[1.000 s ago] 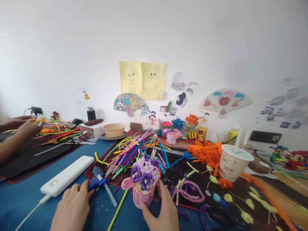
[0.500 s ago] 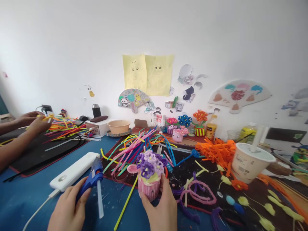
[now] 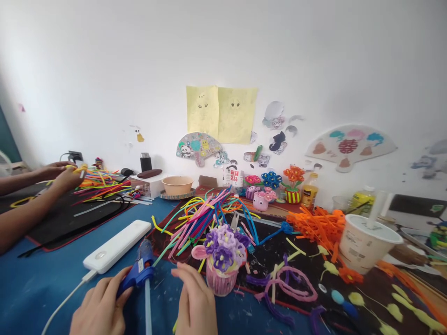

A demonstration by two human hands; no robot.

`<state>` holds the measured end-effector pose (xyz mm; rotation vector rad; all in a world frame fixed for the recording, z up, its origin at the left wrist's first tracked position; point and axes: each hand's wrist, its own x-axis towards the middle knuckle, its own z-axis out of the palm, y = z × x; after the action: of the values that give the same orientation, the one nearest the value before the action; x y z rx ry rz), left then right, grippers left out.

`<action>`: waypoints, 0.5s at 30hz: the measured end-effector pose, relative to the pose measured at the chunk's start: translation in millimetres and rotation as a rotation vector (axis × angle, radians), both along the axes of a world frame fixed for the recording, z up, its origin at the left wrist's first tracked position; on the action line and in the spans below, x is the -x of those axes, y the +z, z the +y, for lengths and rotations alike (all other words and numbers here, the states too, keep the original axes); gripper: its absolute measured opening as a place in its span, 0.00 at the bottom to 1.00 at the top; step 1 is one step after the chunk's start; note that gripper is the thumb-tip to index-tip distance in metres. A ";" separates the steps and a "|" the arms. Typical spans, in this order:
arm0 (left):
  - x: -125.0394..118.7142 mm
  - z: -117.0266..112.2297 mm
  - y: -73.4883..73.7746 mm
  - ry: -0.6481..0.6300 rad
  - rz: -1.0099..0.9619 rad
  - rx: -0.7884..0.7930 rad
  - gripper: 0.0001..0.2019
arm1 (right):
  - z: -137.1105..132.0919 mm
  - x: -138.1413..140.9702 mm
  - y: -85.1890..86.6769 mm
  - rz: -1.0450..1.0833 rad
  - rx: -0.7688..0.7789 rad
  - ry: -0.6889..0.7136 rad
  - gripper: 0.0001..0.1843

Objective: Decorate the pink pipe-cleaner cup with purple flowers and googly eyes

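Note:
My left hand point(image 3: 99, 304) is wrapped round the handle of a blue hot glue gun point(image 3: 140, 273), low on the blue table. A clear glue stick point(image 3: 148, 304) sticks out of the gun toward me. My right hand point(image 3: 196, 298) is open, its fingers extended and nothing in them. Just to its right stands a pink ribbed flower pot point(image 3: 222, 280), upright on the table, apart from the fingers. Purple and lilac pipe-cleaner flowers point(image 3: 223, 249) fill the top of the pot, and a pink loop juts from its left side.
Behind the pot lies a heap of coloured pipe cleaners point(image 3: 206, 218). A white power bank point(image 3: 117, 246) with a cable is at left. A lidded paper cup point(image 3: 366, 246) stands right, near orange pipe cleaners point(image 3: 314, 228). Another person's hands point(image 3: 68, 174) work at far left.
My right hand has let go of the flower pot and moved left of it. The pot now stands on the table. My left hand still holds the glue gun; the view has shifted slightly.

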<state>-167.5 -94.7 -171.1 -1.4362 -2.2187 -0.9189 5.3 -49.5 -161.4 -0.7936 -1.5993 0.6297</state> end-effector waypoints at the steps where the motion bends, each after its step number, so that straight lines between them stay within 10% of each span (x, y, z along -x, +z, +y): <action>1: 0.1 -0.9 1.0 0.008 0.012 0.006 0.25 | 6.7 2.1 2.7 -0.035 0.033 0.052 0.23; 8: -6.9 -0.4 4.7 0.085 0.000 0.088 0.29 | 43.0 18.4 18.5 -0.240 0.113 0.266 0.23; 15: -9.6 2.5 0.5 0.069 -0.003 0.035 0.23 | 53.5 30.1 14.6 -0.443 0.162 0.161 0.22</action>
<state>-157.9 -92.2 -170.6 -1.3644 -2.2820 -0.8650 -24.8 3.9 -146.8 -0.9789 -2.0490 0.7411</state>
